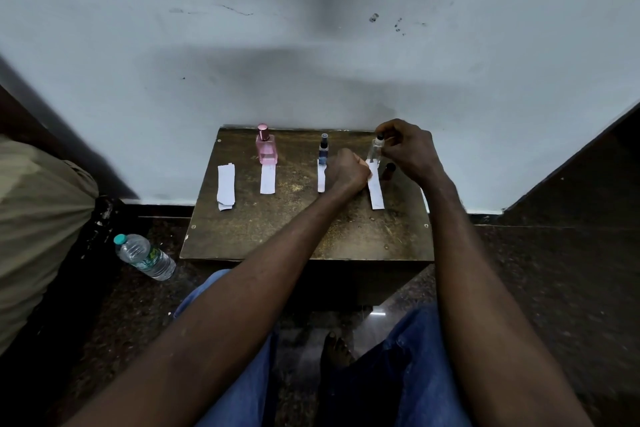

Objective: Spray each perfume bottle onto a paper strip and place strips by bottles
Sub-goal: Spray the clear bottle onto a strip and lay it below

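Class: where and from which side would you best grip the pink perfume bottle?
Grip the pink perfume bottle by its flat-sided body, fingers on its left and right faces, coming from above and in front. It stands upright, and a paper strip lies before its base.

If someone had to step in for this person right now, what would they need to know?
Right hand: holding the clear bottle upright near the table's back right.
Left hand: closed on the top end of the paper strip in front of that bottle.
Done, it seems: the pink bottle and the blue bottle each have a strip lying in front of them.
Left: finish the clear bottle and lay its strip down; a small dark bottle stands beside it with no strip that I can see. Spare strips are stacked at the table's left.
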